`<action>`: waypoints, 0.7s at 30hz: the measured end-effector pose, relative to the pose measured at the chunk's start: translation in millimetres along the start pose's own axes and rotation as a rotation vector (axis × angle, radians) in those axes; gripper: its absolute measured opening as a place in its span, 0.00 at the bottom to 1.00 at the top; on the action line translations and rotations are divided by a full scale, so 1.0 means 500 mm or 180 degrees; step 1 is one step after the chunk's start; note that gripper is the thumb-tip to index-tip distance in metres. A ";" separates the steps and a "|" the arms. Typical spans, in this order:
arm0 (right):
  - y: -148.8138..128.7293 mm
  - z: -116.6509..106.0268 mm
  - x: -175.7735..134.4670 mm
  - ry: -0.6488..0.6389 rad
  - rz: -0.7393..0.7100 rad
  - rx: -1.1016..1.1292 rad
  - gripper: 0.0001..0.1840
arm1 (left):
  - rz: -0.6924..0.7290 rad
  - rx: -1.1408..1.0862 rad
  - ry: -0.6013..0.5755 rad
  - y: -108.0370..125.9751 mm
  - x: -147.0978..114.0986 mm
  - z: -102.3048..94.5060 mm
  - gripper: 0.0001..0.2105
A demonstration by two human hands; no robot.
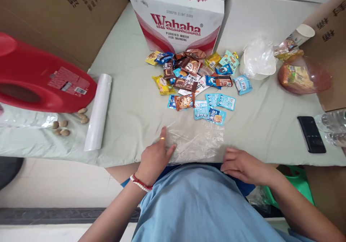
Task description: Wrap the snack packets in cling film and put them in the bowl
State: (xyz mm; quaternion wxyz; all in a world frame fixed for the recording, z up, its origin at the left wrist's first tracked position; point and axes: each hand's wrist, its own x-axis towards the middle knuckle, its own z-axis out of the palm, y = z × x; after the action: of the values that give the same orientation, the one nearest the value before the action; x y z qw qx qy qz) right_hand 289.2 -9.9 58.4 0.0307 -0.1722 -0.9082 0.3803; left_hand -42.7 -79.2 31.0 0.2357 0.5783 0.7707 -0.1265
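Observation:
A clear plastic bag (196, 141) lies flat and wrinkled at the table's front edge. On its left side rests my left hand (154, 159), index finger stretched forward and thumb spread out against the plastic. My right hand (243, 164) is at the bag's lower right corner, its fingers curled; whether they pinch anything is hidden. Just beyond the bag are small light-blue snack packets (201, 110) and a dark-blue packet (217, 116). Behind them sits a pile of wrapped snacks in brown, yellow, blue and white, including a brown cocoa packet (186, 84).
A white plastic roll (98, 112), several nuts (64, 132) and a red jug (40, 79) are on the left. A Wahaba-style carton printed "Wahaha" (178, 25) stands behind. Rightward are a white container (258, 63), a reddish bowl (305, 76) and a black phone (311, 134).

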 end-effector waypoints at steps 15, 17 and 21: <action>0.006 0.006 0.114 -0.0078 0.0227 -0.0335 0.18 | 0.0605 -0.0861 0.0997 -0.002 -0.019 0.067 0.54; -0.012 -0.007 0.069 -0.0374 0.0073 0.0203 0.17 | 0.0702 -0.0948 0.1076 0.000 -0.015 0.069 0.55; -0.019 -0.013 0.051 0.0129 0.0555 0.0797 0.11 | 0.0826 -0.0844 0.0808 0.010 -0.006 0.053 0.56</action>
State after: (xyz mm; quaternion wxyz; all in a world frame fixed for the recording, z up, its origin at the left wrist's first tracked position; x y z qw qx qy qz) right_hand 263.7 -3.1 67.7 0.0371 -0.2528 -0.8345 0.4882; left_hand -31.7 -92.8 10.3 0.2251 0.6479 0.7232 0.0812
